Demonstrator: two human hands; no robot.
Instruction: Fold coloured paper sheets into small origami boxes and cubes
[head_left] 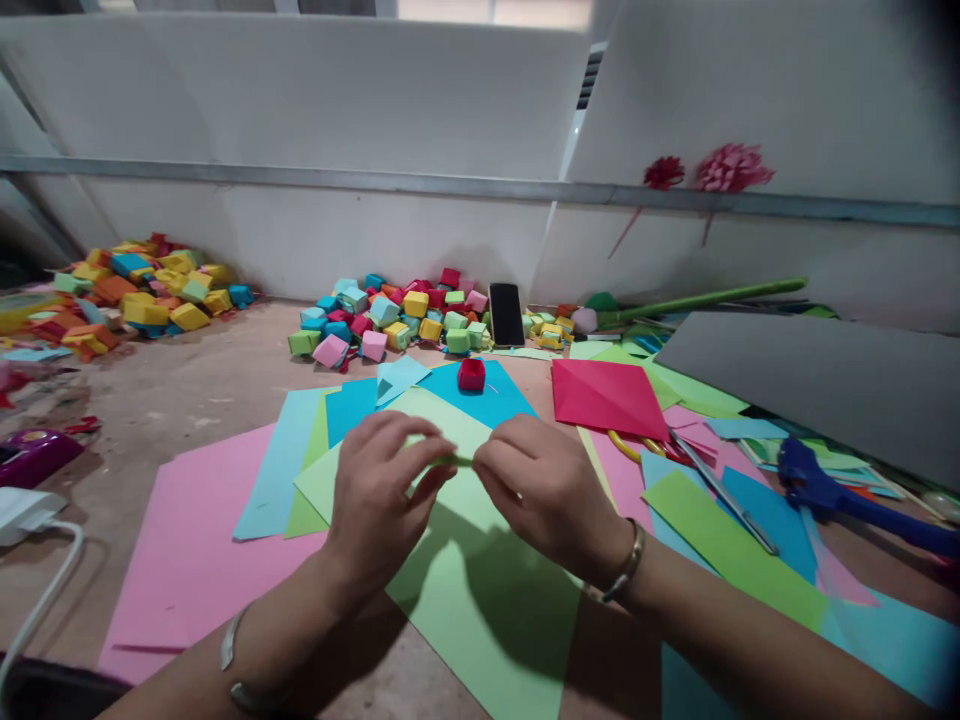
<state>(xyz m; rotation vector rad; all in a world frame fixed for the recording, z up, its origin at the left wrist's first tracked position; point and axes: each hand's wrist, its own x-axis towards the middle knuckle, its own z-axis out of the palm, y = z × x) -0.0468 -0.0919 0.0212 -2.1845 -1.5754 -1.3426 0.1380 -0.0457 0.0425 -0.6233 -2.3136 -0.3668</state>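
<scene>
Between my two hands is a small piece of green paper (465, 461), seen nearly edge-on and mostly hidden by the fingers. My left hand (390, 490) pinches one end of it between thumb and fingertips. The other end is pinched by my right hand (544, 495), whose fingers are curled in. Both hands hover over a light green sheet (495, 610) and cast shadows on it. Just beyond them, a small red folded paper box (472, 376) sits on a blue sheet (506, 385).
Heaps of coloured paper cubes (397, 315) lie by the wall, near a phone (506, 314). Scissors (724, 490) and a blue glue gun (817, 485) rest on paper at right. A pink sheet (217, 550), white charger (30, 515) and purple tool (37, 455) are at left.
</scene>
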